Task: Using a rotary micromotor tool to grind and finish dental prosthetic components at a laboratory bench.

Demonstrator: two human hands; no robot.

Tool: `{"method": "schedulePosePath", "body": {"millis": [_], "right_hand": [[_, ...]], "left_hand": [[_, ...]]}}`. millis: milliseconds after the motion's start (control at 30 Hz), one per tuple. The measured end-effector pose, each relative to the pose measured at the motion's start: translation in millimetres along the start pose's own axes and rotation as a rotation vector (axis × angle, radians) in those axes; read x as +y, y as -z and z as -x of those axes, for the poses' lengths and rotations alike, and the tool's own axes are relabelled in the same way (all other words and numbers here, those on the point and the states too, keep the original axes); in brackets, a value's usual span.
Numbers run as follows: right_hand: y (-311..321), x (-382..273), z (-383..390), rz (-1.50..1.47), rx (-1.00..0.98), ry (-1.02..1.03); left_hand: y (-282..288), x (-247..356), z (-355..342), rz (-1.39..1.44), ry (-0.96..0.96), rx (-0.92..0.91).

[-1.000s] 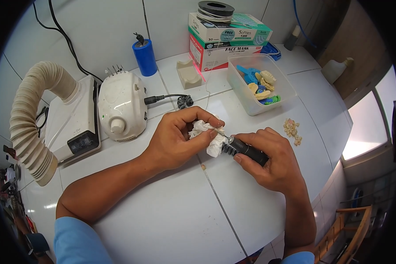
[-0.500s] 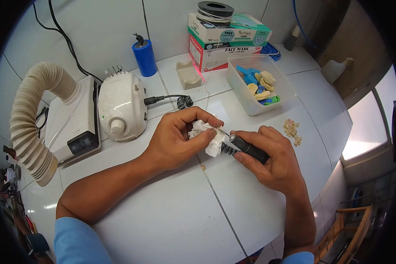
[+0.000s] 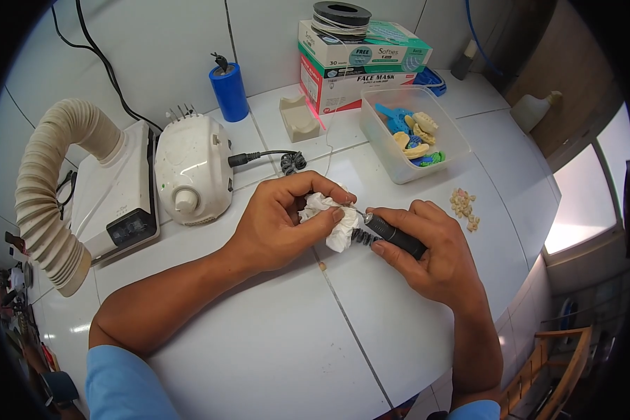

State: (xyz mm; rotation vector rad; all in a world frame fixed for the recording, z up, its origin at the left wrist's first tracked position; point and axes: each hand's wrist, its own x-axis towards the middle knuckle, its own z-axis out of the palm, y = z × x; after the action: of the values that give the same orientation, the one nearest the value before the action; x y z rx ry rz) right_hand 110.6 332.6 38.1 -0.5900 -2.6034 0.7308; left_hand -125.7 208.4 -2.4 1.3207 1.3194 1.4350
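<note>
My left hand (image 3: 273, 222) is closed around a crumpled white tissue (image 3: 341, 236), thumb and forefinger pinched near its top. A tiny item seems to sit between those fingertips, too small to make out. In my right hand (image 3: 437, 252) is a black rotary handpiece (image 3: 395, 236), held like a pen with its thin metal tip at the left fingertips. A coiled black cord (image 3: 363, 237) shows beneath the handpiece. To the left stands the white control unit (image 3: 194, 171) with a knob and several burs on top; a black plug and cord come from its side.
A ribbed hose (image 3: 52, 189) arches from a white box-shaped machine (image 3: 112, 189) at left. Further back are a blue cylinder (image 3: 229, 94), a beige holder (image 3: 299, 120), stacked boxes (image 3: 360, 70) with a wire spool, and a clear tub (image 3: 406, 171) of dental moulds. Small tooth-like pieces (image 3: 463, 206) lie right.
Almost nothing differs. The handpiece and my fingertips have shifted very slightly, and both hands keep their hold.
</note>
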Motion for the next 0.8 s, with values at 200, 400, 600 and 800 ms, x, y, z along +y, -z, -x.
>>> {"method": "schedulePosePath", "body": {"millis": [200, 400, 600, 800], "right_hand": [[2.2, -2.8, -0.7, -0.024, 0.028, 0.010], [-1.2, 0.1, 0.2, -0.014, 0.003, 0.022], [-1.1, -0.1, -0.5, -0.025, -0.004, 0.015], [-0.6, 0.3, -0.2, -0.018, -0.005, 0.016]], "left_hand": [[0.3, 1.7, -1.0, -0.015, 0.037, 0.024], [0.9, 2.6, 0.1, -0.046, 0.038, 0.015], [1.2, -1.6, -0.5, -0.042, 0.016, 0.022], [0.3, 0.8, -0.3, -0.017, 0.021, 0.013]]}}
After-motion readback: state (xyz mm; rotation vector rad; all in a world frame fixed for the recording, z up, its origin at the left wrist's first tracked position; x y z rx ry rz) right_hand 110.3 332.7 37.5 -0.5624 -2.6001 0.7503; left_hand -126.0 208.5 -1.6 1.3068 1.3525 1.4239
